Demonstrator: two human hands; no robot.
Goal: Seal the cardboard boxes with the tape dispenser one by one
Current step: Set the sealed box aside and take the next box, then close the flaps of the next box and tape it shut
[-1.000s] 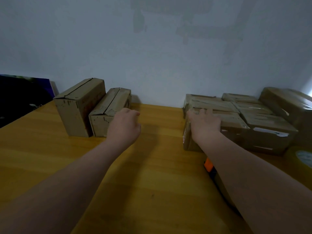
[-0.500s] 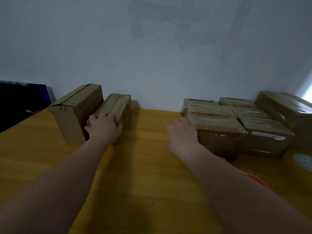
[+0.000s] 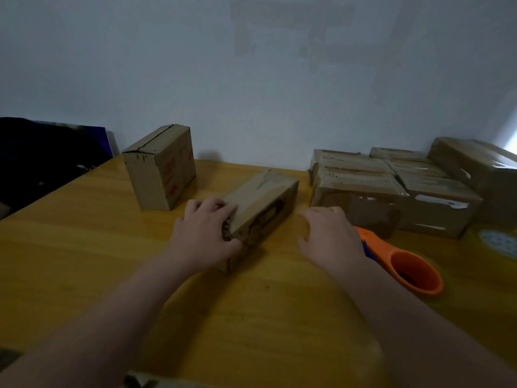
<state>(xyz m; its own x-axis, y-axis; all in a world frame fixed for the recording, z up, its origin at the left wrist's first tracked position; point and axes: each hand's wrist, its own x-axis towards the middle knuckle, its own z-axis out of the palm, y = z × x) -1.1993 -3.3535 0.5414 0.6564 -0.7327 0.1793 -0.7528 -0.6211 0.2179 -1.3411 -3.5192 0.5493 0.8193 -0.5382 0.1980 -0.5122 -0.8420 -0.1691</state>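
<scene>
A long narrow cardboard box [image 3: 261,201] lies in the middle of the wooden table [image 3: 84,247]. My left hand [image 3: 204,233] grips its near end, fingers curled over the top edge. Just right of the box, my right hand [image 3: 328,236] hovers low over the table, fingers relaxed, holding nothing. The orange tape dispenser [image 3: 402,263] lies on the table right behind my right hand, partly hidden by it. A taller untaped box [image 3: 161,168] stands at the back left.
Several taped boxes [image 3: 391,189] are packed together at the back right against the wall. A roll of tape [image 3: 500,243] lies at the right edge. A dark object [image 3: 42,158] sits off the table's left side.
My left hand has pulled the narrow box from beside the tall box toward the table's middle. My right hand left the taped boxes and came down near the dispenser.
</scene>
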